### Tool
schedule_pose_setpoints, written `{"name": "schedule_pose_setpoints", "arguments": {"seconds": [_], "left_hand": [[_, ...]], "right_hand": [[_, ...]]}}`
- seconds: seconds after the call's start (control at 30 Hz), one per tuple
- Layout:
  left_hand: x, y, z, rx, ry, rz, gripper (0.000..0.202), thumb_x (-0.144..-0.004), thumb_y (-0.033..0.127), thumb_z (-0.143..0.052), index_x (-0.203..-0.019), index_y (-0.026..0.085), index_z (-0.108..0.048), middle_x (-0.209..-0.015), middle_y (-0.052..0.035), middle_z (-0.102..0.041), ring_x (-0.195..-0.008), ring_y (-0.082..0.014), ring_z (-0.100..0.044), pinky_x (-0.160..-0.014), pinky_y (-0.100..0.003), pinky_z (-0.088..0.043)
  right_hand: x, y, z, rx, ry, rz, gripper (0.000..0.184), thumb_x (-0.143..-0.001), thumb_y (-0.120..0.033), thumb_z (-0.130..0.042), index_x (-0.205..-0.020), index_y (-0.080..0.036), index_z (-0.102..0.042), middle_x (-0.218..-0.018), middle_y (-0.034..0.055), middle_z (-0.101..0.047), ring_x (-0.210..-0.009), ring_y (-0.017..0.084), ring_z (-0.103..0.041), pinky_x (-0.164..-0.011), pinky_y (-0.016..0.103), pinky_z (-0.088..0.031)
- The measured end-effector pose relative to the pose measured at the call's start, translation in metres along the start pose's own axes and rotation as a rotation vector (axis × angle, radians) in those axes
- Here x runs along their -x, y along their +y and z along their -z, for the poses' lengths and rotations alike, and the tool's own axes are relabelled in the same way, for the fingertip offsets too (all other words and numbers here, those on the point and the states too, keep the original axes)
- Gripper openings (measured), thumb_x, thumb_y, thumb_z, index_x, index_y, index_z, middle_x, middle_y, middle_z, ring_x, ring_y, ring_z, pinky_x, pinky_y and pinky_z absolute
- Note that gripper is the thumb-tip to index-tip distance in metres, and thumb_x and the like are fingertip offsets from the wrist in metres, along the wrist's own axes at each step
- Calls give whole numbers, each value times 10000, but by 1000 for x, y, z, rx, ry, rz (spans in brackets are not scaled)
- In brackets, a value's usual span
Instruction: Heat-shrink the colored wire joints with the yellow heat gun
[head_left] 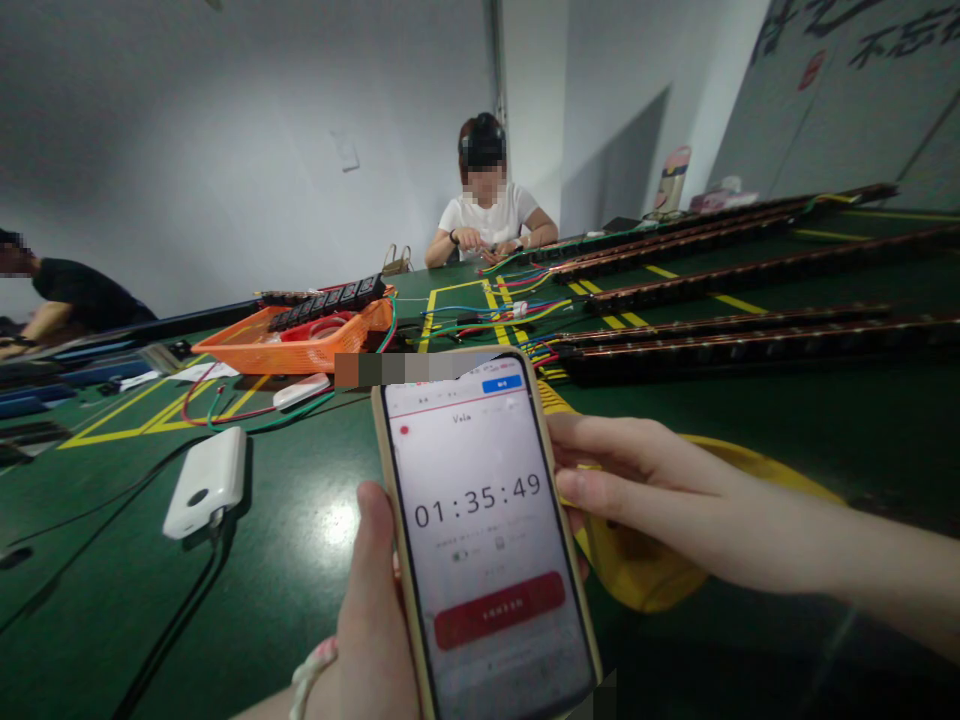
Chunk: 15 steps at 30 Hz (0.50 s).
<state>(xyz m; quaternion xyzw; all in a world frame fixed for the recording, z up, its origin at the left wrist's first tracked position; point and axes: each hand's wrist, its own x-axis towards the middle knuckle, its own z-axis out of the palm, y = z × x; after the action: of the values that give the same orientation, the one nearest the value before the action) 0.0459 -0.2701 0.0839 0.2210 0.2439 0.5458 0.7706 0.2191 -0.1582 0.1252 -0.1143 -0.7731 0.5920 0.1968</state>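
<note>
My left hand [375, 620] is wrapped round a smartphone [484, 530], thumb along its left edge. The screen faces me and shows a timer reading 01:35:49 above a red button. My right hand [645, 490] reaches in from the right, fingers together and laid against the phone's right edge. Under that hand lies something yellow [645, 570] on the green table [300, 560].
A white power bank [206, 482] with a black cable lies to the left. Behind it stand an orange basket [300, 345] with a black power strip, coloured wires [517, 310], and long black strips [750, 345] at right. One person sits across the table, another at far left.
</note>
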Motion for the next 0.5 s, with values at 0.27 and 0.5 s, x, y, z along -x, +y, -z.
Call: {"name": "schedule_pose_setpoints", "arguments": {"seconds": [0.27,0.5], "left_hand": [[-9,13,-12,-41,-127,-43,624,-686,725,-536,-1135,312,-666,-1148,-16,-670,-1058,-251,-629,-931,-332,-499],[-14,28,1,-120,-191,-100,604,-820,662,-417,-1196,239,-628,-1200,-53,-642,-1063,-232,-629,-944,-344,-485]], "right_hand": [[-2,0,0,25,19,16,306,-947,-293,-468,-1214,-186,-571,-1115,52,-605,-894,135,-597,-770,239,-511],[-3,6,4,179,54,81,350,-934,-260,-479,-1277,-201,-523,-1090,48,-634,-872,148,-613,-792,277,-507]]}}
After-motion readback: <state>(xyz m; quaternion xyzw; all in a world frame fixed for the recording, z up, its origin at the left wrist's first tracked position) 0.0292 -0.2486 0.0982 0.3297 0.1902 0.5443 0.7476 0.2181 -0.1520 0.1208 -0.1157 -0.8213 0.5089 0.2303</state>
